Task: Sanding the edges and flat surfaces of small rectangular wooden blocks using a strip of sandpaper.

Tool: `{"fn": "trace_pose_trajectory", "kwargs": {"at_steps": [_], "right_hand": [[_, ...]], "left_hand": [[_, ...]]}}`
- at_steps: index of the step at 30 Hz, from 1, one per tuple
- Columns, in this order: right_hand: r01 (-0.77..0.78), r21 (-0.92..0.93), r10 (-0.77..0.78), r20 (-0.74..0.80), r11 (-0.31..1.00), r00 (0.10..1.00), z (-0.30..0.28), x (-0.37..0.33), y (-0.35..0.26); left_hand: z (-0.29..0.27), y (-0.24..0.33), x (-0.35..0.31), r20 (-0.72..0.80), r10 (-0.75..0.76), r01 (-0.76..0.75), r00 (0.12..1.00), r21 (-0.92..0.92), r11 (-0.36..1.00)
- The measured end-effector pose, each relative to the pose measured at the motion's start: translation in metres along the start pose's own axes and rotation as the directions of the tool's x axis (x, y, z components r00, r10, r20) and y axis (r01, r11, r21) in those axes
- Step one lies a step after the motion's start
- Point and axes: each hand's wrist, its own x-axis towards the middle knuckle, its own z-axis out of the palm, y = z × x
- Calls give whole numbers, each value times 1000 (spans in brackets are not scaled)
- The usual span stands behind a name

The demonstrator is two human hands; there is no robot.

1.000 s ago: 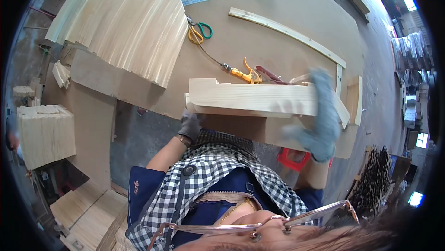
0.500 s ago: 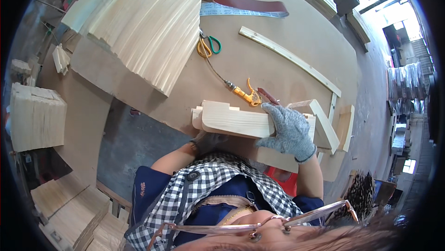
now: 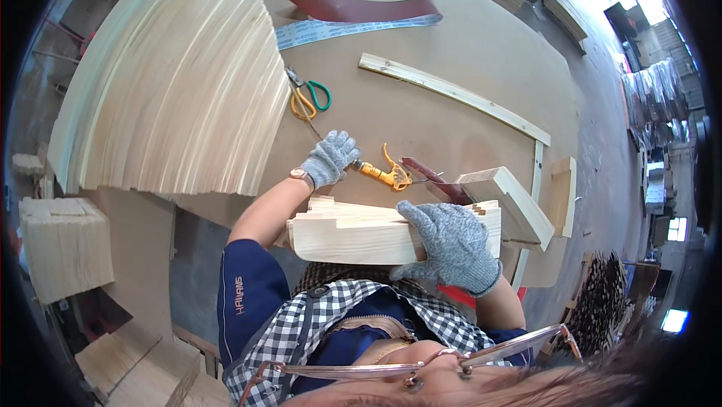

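My right hand [image 3: 451,247], in a grey knitted glove, grips a short stack of pale, notched wooden pieces [image 3: 353,238] with a rounded corner, held at the table's near edge. My left hand [image 3: 331,159], gloved alike and with a watch at its wrist, has its fingers curled over the hose end of a yellow air blow gun [image 3: 387,175]. The gun lies on the table, its trigger lever upward. Next to its nozzle is a brown sanding strip [image 3: 436,180]. Scissors [image 3: 308,100] with one orange and one green handle lie beyond my left hand.
A tall stack of curved wooden pieces [image 3: 173,83] fills the left of the brown table [image 3: 466,53]. Farther back lies a sanding belt [image 3: 361,10]. A long wooden strip [image 3: 451,97] and an angled wooden block [image 3: 508,204] are at the right. More wood blocks [image 3: 66,249] stand lower left.
My left hand has come away from behind the wooden pieces and reached forward to the air blow gun's hose end. My right hand keeps hold of the pieces, now tilted to show their top.
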Motion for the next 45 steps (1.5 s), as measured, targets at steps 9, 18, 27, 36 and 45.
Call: {"fn": "trace_pose_trajectory", "kwargs": {"at_steps": [9,18,27,36,45], "right_hand": [[-45,9,45,-30,999,999,-1,-4,-3],[-56,23,56,-35,998,998,3,-3,-4],[-47,-39,44,-81,998,996,-1,-2,-13],[-56,-105,46,-104,993,994,7,-1,-3],[-36,-59,30,-87,998,996,1,6,3]], "left_hand": [[-24,-30,97,107,27,-54,994,263,963],[-31,-94,120,-142,-409,433,901,304,849],[-54,4,-85,-56,-720,404,692,-796,450],[31,124,-173,345,-883,611,318,-787,-88],[28,175,-128,625,-753,-61,207,-760,-647]]}}
